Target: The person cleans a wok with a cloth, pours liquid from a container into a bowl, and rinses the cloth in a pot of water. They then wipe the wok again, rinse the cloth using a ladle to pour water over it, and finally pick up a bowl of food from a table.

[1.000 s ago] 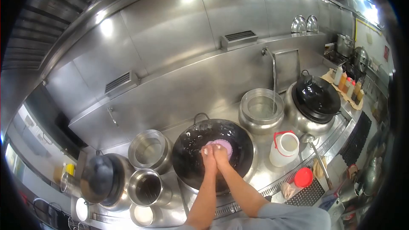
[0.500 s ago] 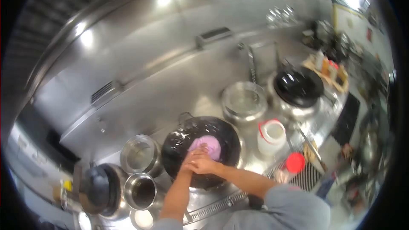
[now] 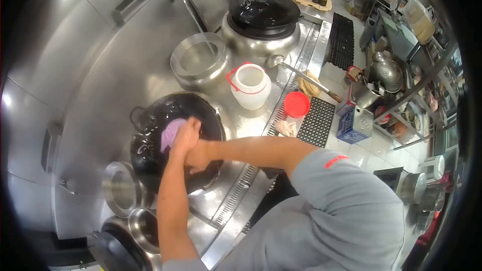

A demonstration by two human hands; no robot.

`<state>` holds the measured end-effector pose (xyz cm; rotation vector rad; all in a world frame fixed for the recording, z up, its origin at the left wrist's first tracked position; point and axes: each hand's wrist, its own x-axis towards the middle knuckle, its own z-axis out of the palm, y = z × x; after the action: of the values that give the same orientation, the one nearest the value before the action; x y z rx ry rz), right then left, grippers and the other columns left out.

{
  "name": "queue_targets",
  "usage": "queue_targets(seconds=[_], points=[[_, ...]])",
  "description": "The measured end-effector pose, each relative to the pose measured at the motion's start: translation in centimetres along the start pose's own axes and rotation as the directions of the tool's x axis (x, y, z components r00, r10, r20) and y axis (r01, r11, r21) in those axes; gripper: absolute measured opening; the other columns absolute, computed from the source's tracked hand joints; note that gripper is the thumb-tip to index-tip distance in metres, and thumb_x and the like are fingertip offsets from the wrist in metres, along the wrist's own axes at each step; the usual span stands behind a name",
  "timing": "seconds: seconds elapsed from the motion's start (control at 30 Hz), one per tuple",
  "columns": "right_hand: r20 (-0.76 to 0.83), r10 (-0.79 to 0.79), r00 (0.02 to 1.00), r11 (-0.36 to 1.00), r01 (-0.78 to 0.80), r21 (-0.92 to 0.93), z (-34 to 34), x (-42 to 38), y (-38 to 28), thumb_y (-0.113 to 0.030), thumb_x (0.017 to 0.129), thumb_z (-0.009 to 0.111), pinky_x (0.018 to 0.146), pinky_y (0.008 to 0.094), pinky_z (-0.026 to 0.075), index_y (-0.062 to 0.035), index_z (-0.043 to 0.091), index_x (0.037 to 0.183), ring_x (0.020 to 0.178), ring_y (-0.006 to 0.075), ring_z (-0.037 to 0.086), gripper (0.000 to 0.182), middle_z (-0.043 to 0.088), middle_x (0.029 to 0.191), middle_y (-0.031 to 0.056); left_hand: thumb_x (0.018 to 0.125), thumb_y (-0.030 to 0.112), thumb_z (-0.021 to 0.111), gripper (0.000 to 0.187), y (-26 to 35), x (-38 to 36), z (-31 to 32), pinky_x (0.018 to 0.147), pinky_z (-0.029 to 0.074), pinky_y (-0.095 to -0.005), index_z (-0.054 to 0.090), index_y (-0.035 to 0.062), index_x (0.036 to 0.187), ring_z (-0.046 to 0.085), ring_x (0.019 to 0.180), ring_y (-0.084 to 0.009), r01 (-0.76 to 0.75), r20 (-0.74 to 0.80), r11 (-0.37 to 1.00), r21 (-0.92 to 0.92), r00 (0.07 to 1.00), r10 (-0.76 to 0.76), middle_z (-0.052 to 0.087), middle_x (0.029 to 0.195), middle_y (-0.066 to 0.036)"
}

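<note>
A purple cloth [image 3: 171, 133] lies bunched in a large black wok [image 3: 213, 125] that is wet and shiny inside. My left hand [image 3: 188, 133] is over the wok, its fingers curled against the right side of the cloth. Just below it, my right hand [image 3: 198, 155] is close against my left wrist and partly behind it. Most of the right hand's fingers are hidden, so I cannot make out their grip. A wire loop handle [image 3: 139, 115] stands on the wok's left rim.
Close behind the wok stand a white jug [image 3: 251, 90] with a red handle and a metal pot [image 3: 198, 59]. A second black wok [image 3: 264, 10] sits farther back. A ladle [image 3: 306, 78] and a red lid [image 3: 296, 104] are to the right; steel pots [image 3: 120, 190] stand at lower left.
My view has swung right and down, bringing more of the floor and shelves into sight. The right hand now sits lower behind the left wrist. The left hand now covers less of the cloth.
</note>
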<state>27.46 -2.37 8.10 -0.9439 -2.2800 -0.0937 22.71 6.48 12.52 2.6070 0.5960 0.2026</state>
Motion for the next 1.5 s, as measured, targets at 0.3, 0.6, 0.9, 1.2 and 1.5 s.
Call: queue_targets(seconds=[0.3, 0.6, 0.9, 1.2, 1.5], points=[[-0.294, 0.842, 0.452, 0.368, -0.880, -0.300, -20.1, -29.8, -1.9, -0.002, 0.071, 0.064, 0.092, 0.0441, 0.045, -0.0054, 0.058, 0.115, 0.107, 0.0368, 0.054, 0.045, 0.058, 0.110, 0.0170, 0.097, 0.042, 0.046, 0.045, 16.6, 15.4, 2.4, 0.082, 0.046, -0.0448, 0.059, 0.0009, 0.110, 0.061, 0.094, -0.0417, 0.031, -0.435, 0.850, -0.526, 0.849, -0.300, 0.064, 0.097, -0.026], [0.187, 0.873, 0.451, 0.487, -0.774, -0.406, -19.9, -43.3, -0.7, -0.021, 0.070, 0.070, 0.087, 0.0498, 0.036, -0.0070, 0.062, 0.105, 0.110, 0.0282, 0.048, 0.038, 0.054, 0.112, 0.0139, 0.090, 0.030, 0.054, 0.041, 8.9, 23.7, 12.0, 0.095, 0.045, -0.0419, 0.061, -0.0011, 0.116, 0.060, 0.106, -0.0388, 0.480, -0.123, 0.831, -0.280, 0.841, -0.527, 0.066, 0.107, -0.023], [-0.153, 0.945, 0.290, 0.326, -0.775, 0.542, -28.6, -29.7, 13.8, -0.024, 0.082, 0.062, 0.086, 0.0446, 0.049, 0.0023, 0.054, 0.121, 0.097, 0.0395, 0.063, 0.048, 0.064, 0.101, 0.0265, 0.090, 0.016, 0.058, 0.033, 10.3, 18.5, 13.1, 0.059, 0.057, -0.0342, 0.055, -0.0037, 0.116, 0.067, 0.075, -0.0231, 0.593, 0.073, 0.596, -0.541, 0.739, -0.669, 0.065, 0.095, -0.018], [0.469, 0.624, 0.625, 0.756, -0.635, -0.159, -26.8, -20.8, 12.6, -0.056, 0.067, 0.072, 0.103, 0.0565, 0.033, -0.0269, 0.046, 0.140, 0.135, 0.0402, 0.030, 0.082, 0.039, 0.142, 0.0212, 0.096, 0.020, 0.049, 0.035, 13.5, 12.4, 18.4, 0.058, 0.056, -0.0378, 0.053, -0.0079, 0.116, 0.069, 0.072, -0.0292, 0.566, -0.024, 0.468, -0.678, 0.620, -0.784, 0.065, 0.096, -0.023], [0.197, 0.759, 0.620, 0.650, -0.711, -0.268, -24.2, -22.5, 13.8, -0.059, 0.066, 0.068, 0.101, 0.0584, 0.031, -0.0261, 0.042, 0.142, 0.133, 0.0437, 0.030, 0.087, 0.033, 0.143, 0.0286, 0.093, 0.008, 0.044, 0.024, 24.0, 12.6, 21.1, 0.065, 0.057, -0.0391, 0.054, -0.0066, 0.109, 0.068, 0.084, -0.0285, -0.027, 0.054, -0.075, -0.997, 0.475, -0.878, 0.064, 0.096, -0.023]])
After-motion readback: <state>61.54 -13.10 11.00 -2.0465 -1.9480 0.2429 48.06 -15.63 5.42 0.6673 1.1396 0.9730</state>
